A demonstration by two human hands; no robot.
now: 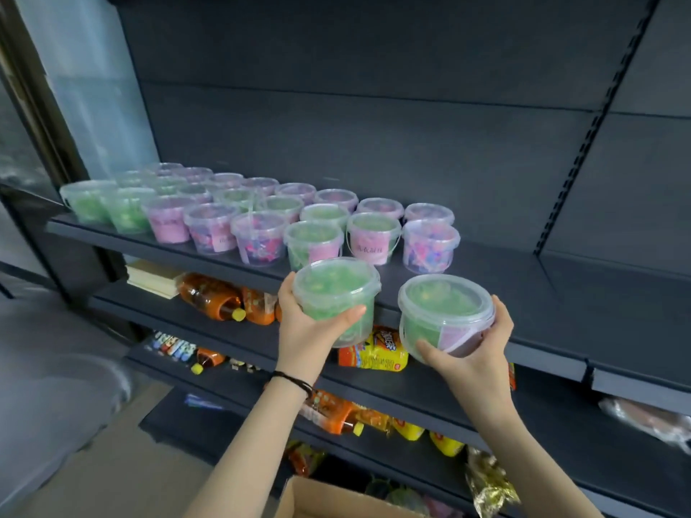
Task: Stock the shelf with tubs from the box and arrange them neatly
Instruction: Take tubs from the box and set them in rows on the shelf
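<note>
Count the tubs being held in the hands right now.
2. The left tub is gripped by the left hand, the right tub by the right hand. Both are at the front edge of the shelf.

The left tub (334, 289) in your left grip (310, 332) and the right tub (443, 310) in your right grip (476, 349): clear, smooth, glossy plastic. Shelf (523, 289) beyond both grips: dark, matt metal. Box (318, 497) below them: plain matt cardboard. Packet (374, 355) between them: glossy printed film.
</note>
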